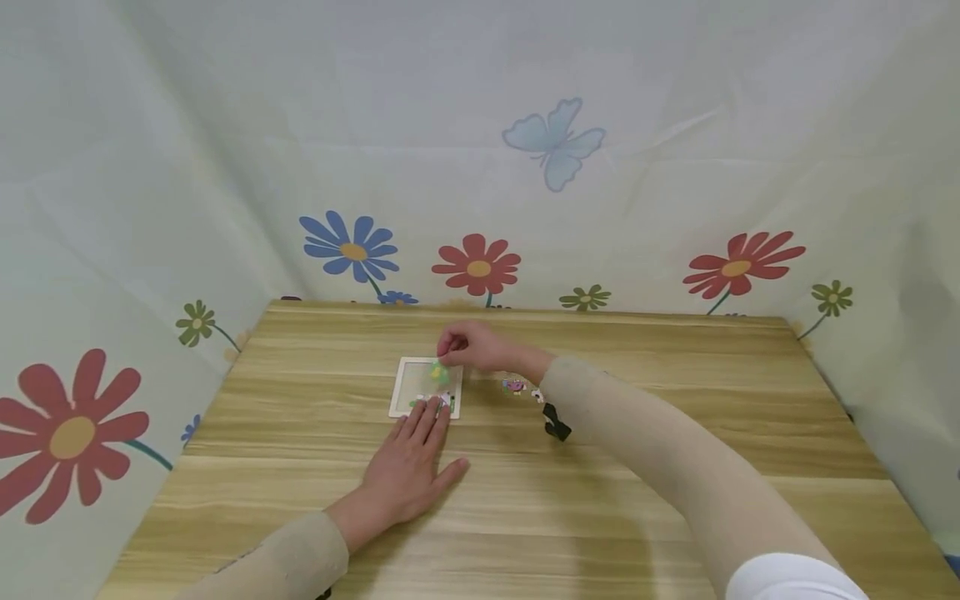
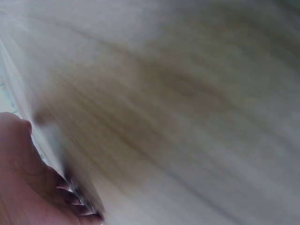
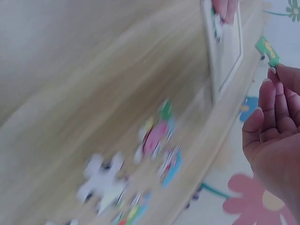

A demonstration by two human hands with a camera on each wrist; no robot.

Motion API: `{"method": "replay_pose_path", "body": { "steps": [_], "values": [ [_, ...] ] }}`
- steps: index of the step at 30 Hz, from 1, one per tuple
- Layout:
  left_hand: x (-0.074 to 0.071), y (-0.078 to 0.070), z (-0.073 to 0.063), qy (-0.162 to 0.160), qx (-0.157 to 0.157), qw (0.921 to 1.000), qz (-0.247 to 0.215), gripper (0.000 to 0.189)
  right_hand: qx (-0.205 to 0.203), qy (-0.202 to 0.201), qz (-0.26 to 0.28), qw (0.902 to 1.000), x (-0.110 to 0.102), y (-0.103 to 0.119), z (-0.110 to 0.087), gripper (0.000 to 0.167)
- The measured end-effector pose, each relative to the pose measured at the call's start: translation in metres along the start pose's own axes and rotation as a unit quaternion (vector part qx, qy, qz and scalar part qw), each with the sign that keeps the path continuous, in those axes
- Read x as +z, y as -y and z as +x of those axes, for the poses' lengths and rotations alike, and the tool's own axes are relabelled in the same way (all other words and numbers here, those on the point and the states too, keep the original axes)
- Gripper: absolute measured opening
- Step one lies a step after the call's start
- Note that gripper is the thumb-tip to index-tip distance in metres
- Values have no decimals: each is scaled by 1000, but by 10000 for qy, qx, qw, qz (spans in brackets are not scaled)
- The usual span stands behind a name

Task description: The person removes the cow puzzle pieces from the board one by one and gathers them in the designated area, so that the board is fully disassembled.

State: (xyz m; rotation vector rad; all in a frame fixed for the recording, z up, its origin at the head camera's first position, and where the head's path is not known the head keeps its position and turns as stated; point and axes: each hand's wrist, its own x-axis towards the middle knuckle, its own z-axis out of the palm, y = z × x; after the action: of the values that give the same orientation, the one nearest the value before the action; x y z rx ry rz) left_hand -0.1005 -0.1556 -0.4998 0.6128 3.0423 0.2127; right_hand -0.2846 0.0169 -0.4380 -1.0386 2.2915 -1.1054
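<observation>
A green jigsaw piece (image 3: 268, 50) with a yellow patch is pinched between the thumb and fingertip of my right hand (image 1: 480, 346). In the head view that hand is at the upper right corner of a white-rimmed puzzle tray (image 1: 393, 387), and the piece overlaps the tray. Along the tray's near side lie fitted pieces (image 1: 446, 399). My left hand (image 1: 408, 475) rests palm down, its extended fingertips on those pieces and the thumb spread to the right. The left wrist view shows the left hand (image 2: 28, 183) low against the wood, its fingertips partly hidden.
Several loose jigsaw pieces lie on the wooden table (image 1: 637, 517) right of the tray, among them a pink one (image 3: 157, 136) and a white one (image 3: 101, 180). A black strap (image 1: 556, 423) shows at the right forearm. A flower-printed curtain (image 1: 420, 150) stands behind the table.
</observation>
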Motion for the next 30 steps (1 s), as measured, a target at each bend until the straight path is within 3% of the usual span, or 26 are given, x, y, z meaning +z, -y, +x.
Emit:
{"method": "replay_pose_path", "body": {
  "steps": [11, 17, 30],
  "values": [
    [-1, 0, 0, -70, -1, 10000, -64, 87, -27, 439, -352, 9984, -28, -21, -44, 4],
    [-2, -1, -1, -86, 35, 9999, -92, 87, 235, 615, -314, 9973, -30, -25, -65, 6],
    [-4, -1, -1, -31, 25, 9998, -197, 85, 345, 628, -643, 9954, -28, -37, -97, 5]
  ]
}}
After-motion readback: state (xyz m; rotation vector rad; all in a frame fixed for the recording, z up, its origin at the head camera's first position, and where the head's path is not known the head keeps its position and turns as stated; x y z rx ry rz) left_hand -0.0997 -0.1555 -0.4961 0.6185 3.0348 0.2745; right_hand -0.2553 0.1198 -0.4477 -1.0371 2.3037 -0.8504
